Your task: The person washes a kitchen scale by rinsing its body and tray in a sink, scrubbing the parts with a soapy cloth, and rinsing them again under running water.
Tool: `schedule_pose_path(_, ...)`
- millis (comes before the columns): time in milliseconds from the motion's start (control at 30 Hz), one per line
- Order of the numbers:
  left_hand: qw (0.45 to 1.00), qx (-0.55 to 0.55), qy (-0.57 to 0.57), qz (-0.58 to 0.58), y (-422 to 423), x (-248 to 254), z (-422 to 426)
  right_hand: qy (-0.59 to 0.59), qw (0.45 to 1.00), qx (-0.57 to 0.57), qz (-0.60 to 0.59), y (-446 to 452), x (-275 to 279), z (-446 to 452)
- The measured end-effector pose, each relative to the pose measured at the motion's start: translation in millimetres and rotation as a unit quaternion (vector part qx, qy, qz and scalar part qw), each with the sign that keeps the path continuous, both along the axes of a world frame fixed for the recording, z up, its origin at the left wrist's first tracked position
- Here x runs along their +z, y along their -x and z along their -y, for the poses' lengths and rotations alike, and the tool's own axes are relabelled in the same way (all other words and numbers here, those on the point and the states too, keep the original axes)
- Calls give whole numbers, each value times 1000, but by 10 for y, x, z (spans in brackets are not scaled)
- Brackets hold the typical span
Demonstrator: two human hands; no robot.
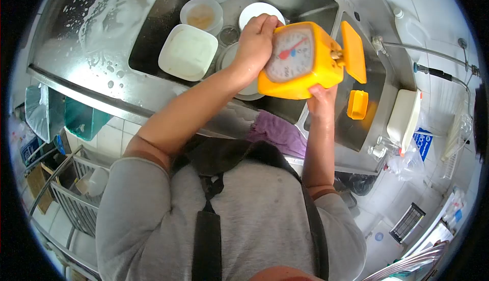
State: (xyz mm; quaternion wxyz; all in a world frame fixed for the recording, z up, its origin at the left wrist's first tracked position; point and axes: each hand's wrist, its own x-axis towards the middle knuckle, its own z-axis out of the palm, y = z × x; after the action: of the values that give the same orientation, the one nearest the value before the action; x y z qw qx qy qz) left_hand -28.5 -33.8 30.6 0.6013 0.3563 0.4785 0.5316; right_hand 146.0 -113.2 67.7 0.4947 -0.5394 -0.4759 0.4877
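A yellow kitchen scale (321,57) is held tilted over the sinks, its round dial facing left and its flat yellow platform (354,51) toward the right. My left hand (255,44) is closed on the scale's dial-side edge. From below, my right hand (323,101) grips its lower side, the fingers mostly hidden behind the body. Under the scale, in the left sink, lie a square white dish (188,52), a white plate (261,13) and clear round tubs (201,14). A small yellow tray (358,104) rests in the right sink.
Soapy foam (109,18) covers part of the left steel drainboard. A purple cloth (277,132) hangs over the sink's front edge. At right are a hose sprayer (433,72), a faucet (378,44) and a white container (404,115). A wire rack (81,189) stands at lower left.
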Motion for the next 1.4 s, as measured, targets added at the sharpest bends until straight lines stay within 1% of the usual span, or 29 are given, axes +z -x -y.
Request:
schedule_pose_path(67,997,-35,-52,-36,89,14,-55,-3,994,9,-109,-164,-21,19)
schedule_pose_path(100,989,-71,-105,-70,157,50,-70,-4,994,7,-108,-263,-61,41)
schedule_pose_path(133,987,-153,-32,-36,272,153,-106,-13,991,11,-135,-365,-96,50)
schedule_pose_path(167,987,-154,-34,-34,362,66,-119,-22,986,15,-162,-457,-112,57)
schedule_pose_path(200,968,-169,-96,-156,461,-77,-146,-37,977,21,-207,-496,-82,69)
schedule_pose_path(267,869,-165,-172,-434,686,-164,-98,-54,964,17,-261,-509,63,25)
schedule_pose_path(300,869,-167,-174,-433,794,-255,-73,-57,958,8,-282,-491,154,-5)
schedule_pose_path(367,748,-44,-347,-564,939,-452,-49,-55,948,-13,-312,-420,333,-90)
schedule_pose_path(400,814,-119,-242,-515,998,-325,-33,-55,944,-21,-323,-381,408,-114)
schedule_pose_path(433,814,-120,-244,-514,1028,-216,-20,-53,941,-32,-334,-337,473,-135)
schedule_pose_path(500,910,-111,-161,-365,1075,-25,-1,-45,934,-57,-351,-247,571,-176)
schedule_pose_path(533,910,-111,-163,-366,1079,83,36,-38,930,-72,-358,-201,602,-195)
schedule_pose_path(600,958,-56,-185,-212,1012,283,183,-22,922,-111,-370,-107,653,-236)
schedule_pose_path(633,958,-57,-185,-213,940,343,271,-14,920,-128,-371,-64,652,-253)
schedule_pose_path(700,883,10,-432,-184,783,460,467,-4,926,-130,-354,-8,599,-267)
schedule_pose_path(767,780,-93,-556,-271,669,503,727,-16,955,-78,-286,-43,418,-218)
schedule_pose_path(800,780,-92,-557,-272,594,548,801,-34,970,-40,-236,-101,291,-188)
schedule_pose_path(833,782,-142,-537,-282,507,598,863,-65,989,38,-131,-115,202,-165)
schedule_pose_path(900,783,-189,-514,-294,418,653,862,-54,984,40,-164,-118,126,-156)
schedule_pose_path(967,818,-126,-462,-318,381,688,684,-32,973,38,-227,-86,109,-162)
schedule_pose_path(1000,831,-29,-451,-325,328,705,551,-54,971,52,-226,-20,124,-159)
schedule_pose_path(1033,831,-27,-450,-326,360,665,373,-53,971,54,-226,19,90,-149)
schedule_pose_path(1100,946,-84,-287,-126,433,543,35,-57,974,75,-208,35,-4,-47)
schedule_pose_path(1133,970,-156,-173,-73,455,477,-68,-56,974,73,-206,15,-27,-11)
schedule_pose_path(1167,973,-225,-57,-20,480,412,-136,-41,978,66,-193,2,-51,11)
schedule_pose_path(1233,967,-248,-38,-32,557,337,-240,-13,983,59,-171,-6,-127,-12)
schedule_pose_path(1300,962,-271,-13,-43,659,227,-204,-40,976,59,-205,-77,-238,13)
schedule_pose_path(1367,967,-246,-23,60,792,172,-51,-26,969,80,-231,-86,-209,-10)
schedule_pose_path(1400,930,-298,29,213,894,284,41,-24,968,85,-234,-40,-161,-22)
